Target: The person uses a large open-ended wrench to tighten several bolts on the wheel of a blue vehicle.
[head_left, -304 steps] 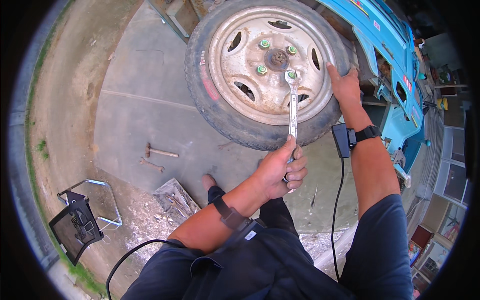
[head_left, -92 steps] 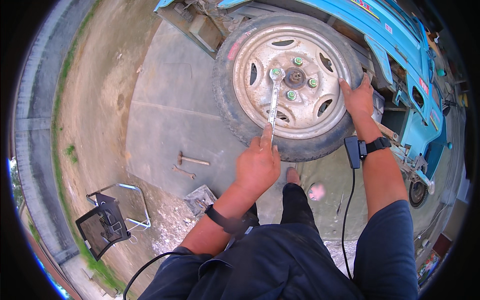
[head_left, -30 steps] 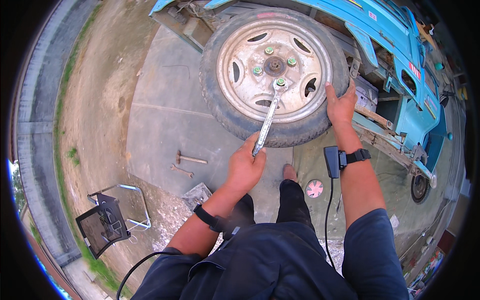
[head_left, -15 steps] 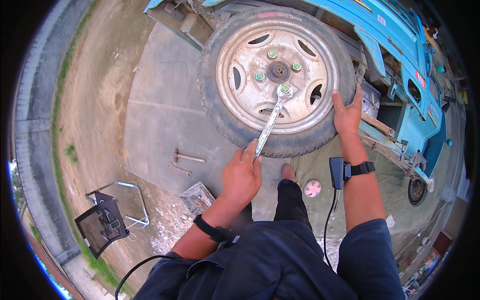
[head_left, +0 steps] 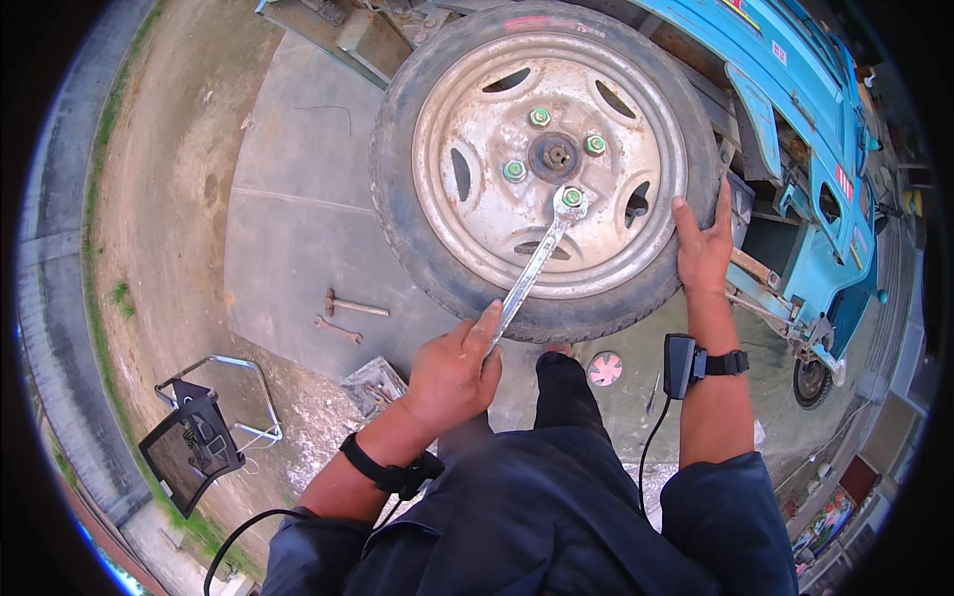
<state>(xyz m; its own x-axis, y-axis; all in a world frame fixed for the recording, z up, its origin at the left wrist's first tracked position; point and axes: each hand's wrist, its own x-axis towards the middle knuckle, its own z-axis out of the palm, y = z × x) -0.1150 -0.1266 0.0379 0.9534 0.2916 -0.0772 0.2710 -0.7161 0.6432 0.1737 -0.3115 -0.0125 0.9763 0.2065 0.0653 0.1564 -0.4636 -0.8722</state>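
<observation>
My left hand (head_left: 449,372) is closed round the handle end of a silver wrench (head_left: 531,270), with the index finger stretched along it. The wrench's far end sits around the lowest green-marked lug nut (head_left: 572,197) of a large wheel. Three more such nuts surround the rusty hub (head_left: 555,157). Dirty pale metal makes up the wheel disc (head_left: 472,223), inside a worn black tire (head_left: 399,199). My right hand (head_left: 704,253) grips the tire's right edge, thumb on the sidewall near the rim and the other fingers partly hidden along the outer side.
A blue vehicle (head_left: 795,109) stands behind and right of the wheel. On the ground at left lie a hammer (head_left: 356,306) and a second wrench (head_left: 338,330), near a tray of small tools (head_left: 376,387). A metal-framed chair (head_left: 199,437) is farther left, a pink-patterned disc (head_left: 605,369) by my foot.
The view has shifted closer to the wheel. My left hand and the wrench handle have swung slightly down and left, the wrench staying on the same nut. My right hand keeps its hold.
</observation>
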